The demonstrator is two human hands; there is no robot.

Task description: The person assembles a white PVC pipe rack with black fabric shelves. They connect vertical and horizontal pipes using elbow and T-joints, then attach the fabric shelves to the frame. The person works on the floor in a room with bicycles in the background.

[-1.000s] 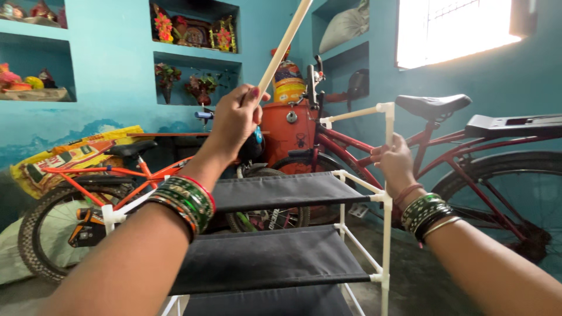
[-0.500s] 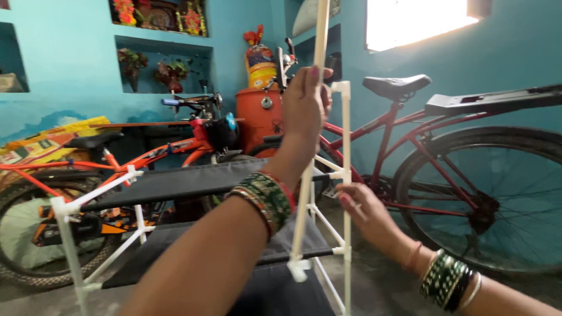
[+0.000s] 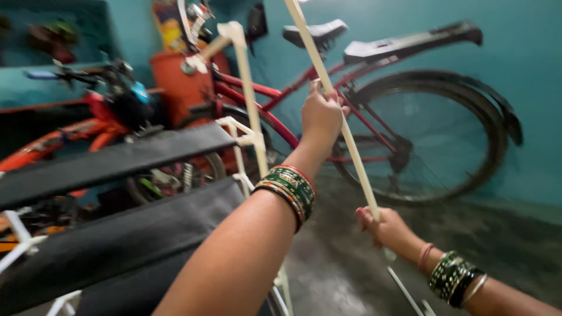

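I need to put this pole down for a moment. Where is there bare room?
Bare floor lies between the rack's post and the right hand, short of the red bicycle's rear wheel. Leftward is crowded: black shelves, an orange bicycle.

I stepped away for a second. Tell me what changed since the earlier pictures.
The right hand let go of the rack's frame and gripped the pale rod's lower end. The left hand swung the rod out beside the rack. That hand's grip, the rack and the bicycles stayed.

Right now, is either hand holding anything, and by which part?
Both grip one long pale rod: the left hand around its middle, the right hand near its lower end.
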